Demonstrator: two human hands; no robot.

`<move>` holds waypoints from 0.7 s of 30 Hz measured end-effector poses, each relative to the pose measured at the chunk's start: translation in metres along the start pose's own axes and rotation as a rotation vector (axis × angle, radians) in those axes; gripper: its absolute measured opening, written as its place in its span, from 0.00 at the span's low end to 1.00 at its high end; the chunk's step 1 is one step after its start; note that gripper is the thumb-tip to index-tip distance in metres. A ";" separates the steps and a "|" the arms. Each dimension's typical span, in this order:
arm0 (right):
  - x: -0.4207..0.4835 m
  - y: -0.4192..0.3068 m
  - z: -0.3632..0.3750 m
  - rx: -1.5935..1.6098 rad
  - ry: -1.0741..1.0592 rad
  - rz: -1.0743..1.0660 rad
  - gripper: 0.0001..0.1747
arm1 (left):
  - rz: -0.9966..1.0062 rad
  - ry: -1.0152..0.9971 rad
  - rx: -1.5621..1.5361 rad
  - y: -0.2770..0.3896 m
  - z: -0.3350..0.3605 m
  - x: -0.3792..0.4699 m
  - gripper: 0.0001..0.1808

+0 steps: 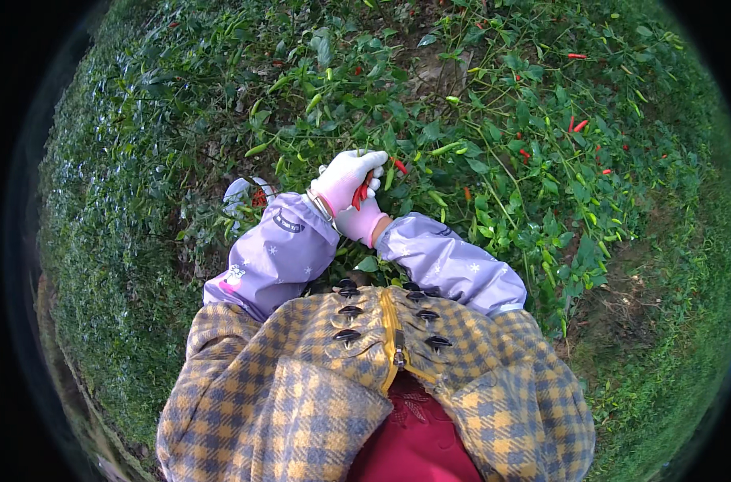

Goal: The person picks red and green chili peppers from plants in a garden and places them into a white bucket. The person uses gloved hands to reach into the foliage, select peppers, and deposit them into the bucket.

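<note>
My left hand (pixel 345 176), in a white-and-pink glove, is curled around several red chili peppers (pixel 361 194), whose ends stick out below the fingers. Its thumb and forefinger reach right, close beside a red chili (pixel 400 166) among the leaves. My right hand (pixel 360 220), gloved the same way, is crossed beneath the left one. Most of its fingers are hidden, so I cannot tell whether it grips anything. Chili plants (pixel 428 129) surround both hands, with a green chili (pixel 389 178) hanging just right of them.
Left of my hands, a white container (pixel 237 191), partly covered by leaves, has red chilies (pixel 259 197) in it. More red chilies (pixel 580 126) and green chilies (pixel 257 149) hang on the plants around. Bare soil (pixel 615 307) shows at lower right.
</note>
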State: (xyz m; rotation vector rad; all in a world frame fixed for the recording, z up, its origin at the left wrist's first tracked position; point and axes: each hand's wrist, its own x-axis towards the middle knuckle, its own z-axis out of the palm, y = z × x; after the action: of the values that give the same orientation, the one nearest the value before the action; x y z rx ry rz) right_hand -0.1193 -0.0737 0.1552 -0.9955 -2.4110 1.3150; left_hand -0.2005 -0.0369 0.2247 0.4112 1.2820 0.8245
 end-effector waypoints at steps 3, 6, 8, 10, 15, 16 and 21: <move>0.007 0.033 0.018 -0.465 -0.059 -0.156 0.18 | 0.039 0.060 0.030 0.004 0.018 0.013 0.10; 0.010 0.039 0.018 -0.529 -0.130 -0.139 0.16 | 0.037 0.080 0.040 0.011 0.021 0.019 0.11; 0.007 0.025 0.012 -0.502 -0.176 -0.102 0.16 | 0.043 0.129 -0.011 0.008 0.018 0.017 0.11; 0.005 0.014 0.008 -0.515 -0.201 -0.105 0.15 | 0.028 0.104 -0.002 0.003 0.003 0.017 0.11; 0.012 0.045 0.036 -0.078 0.195 -0.160 0.14 | 0.285 -0.112 0.153 0.028 0.010 -0.055 0.09; 0.011 0.047 0.036 -0.041 0.228 -0.137 0.16 | 0.287 -0.189 0.027 0.033 0.005 -0.072 0.08; 0.007 -0.019 -0.027 -0.692 -0.061 -0.228 0.32 | 0.600 -0.367 -0.762 0.024 -0.094 -0.142 0.11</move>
State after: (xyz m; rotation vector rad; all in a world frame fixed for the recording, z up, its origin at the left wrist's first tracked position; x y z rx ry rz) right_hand -0.1202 -0.0589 0.1852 -0.7754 -2.9852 0.4303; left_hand -0.3056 -0.1417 0.3120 0.3026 0.4260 1.5784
